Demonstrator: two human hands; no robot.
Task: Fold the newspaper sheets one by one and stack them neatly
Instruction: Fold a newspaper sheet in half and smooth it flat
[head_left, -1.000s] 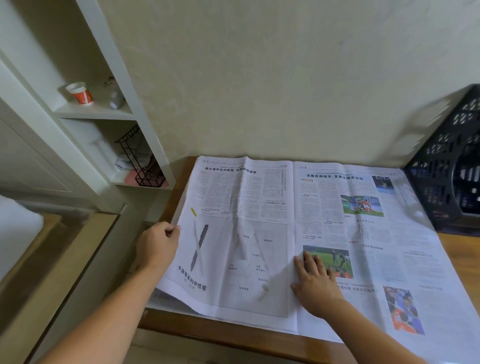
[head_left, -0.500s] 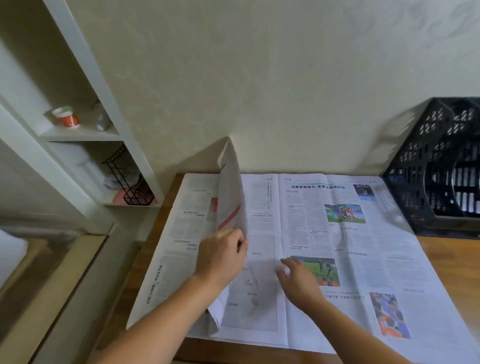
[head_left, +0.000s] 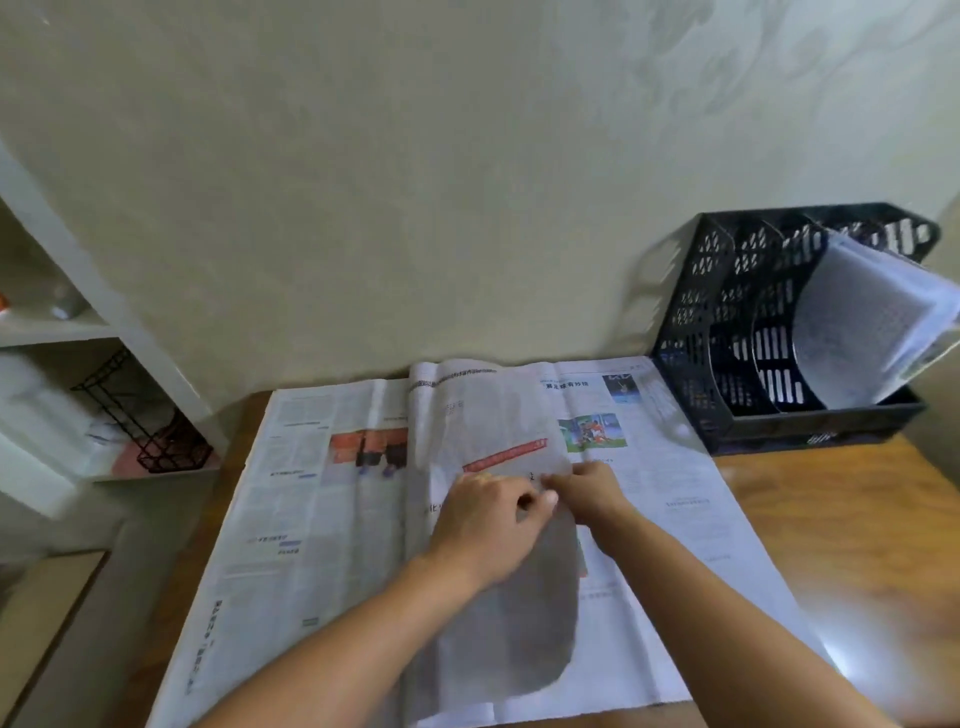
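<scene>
newspaper sheet (head_left: 488, 431), half-turned, both hands (head_left: 540, 506) gripping

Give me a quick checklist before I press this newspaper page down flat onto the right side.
1. Left hand grips the turning page: ok.
2. Right hand meets the page's free edge: ok.
3. Page lies flat: not ok, it arches above the spread.
4. Page edges line up with the sheet below: cannot tell, hands and page cover them.
5. Black file rack stands clear of the landing half: ok, it touches only the far right corner.
6. Sheets beneath lie flat on the table: ok.
</scene>
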